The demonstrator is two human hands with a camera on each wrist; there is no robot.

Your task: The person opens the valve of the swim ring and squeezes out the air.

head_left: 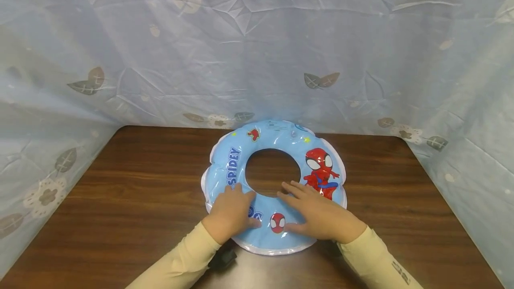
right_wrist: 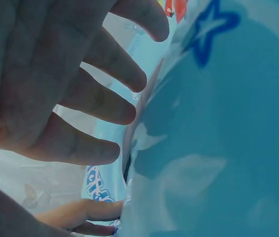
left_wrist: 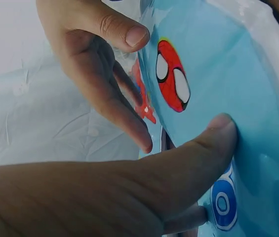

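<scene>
A blue inflatable swim ring point(head_left: 277, 240) with a pale scalloped rim lies flat on the wooden table, printed with a red masked cartoon figure point(head_left: 320, 168) and "SPIDEY" lettering. On its near left part rests my left hand point(head_left: 233, 211); the left wrist view shows that thumb point(left_wrist: 223, 123) touching the vinyl. My right hand point(head_left: 321, 213) lies over the near right part, fingers spread toward the center hole. In the right wrist view its fingers point(right_wrist: 99, 103) are straight and apart, with no grip on the ring. Whether the right fingertips press the surface is unclear.
The dark wooden table point(head_left: 152, 182) extends on both sides of the ring. A pale blue leaf-patterned curtain point(head_left: 257, 57) hangs behind and along both sides. A black object point(head_left: 222, 258), partly hidden, is under the left wrist.
</scene>
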